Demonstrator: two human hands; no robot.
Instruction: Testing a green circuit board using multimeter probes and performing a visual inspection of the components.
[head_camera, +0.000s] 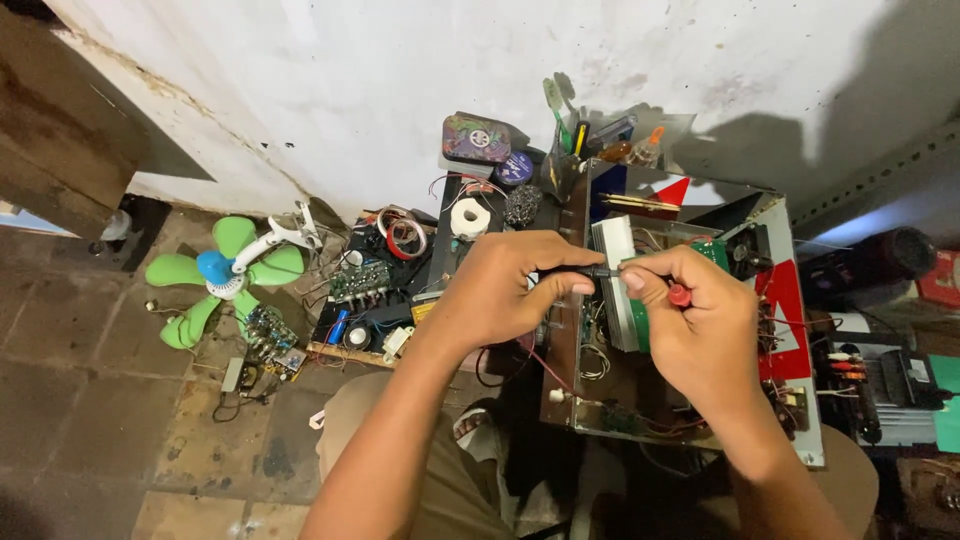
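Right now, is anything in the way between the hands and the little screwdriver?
No. The right hand grips the red-handled screwdriver, and the left hand pinches its dark shaft. Its tip is hidden behind the fingers above the open metal chassis.

The open chassis (790, 300) is bare sheet metal, dull grey, with a ribbed aluminium heat sink (612, 240) inside. The screwdriver (680, 294) has a red glossy plastic handle end. The fan (215, 275) on the floor (90, 400) has smooth, slightly shiny green plastic blades. The floor is rough, stained stone tile. The wall (400, 70) is matt white plaster, cracked and patchy.
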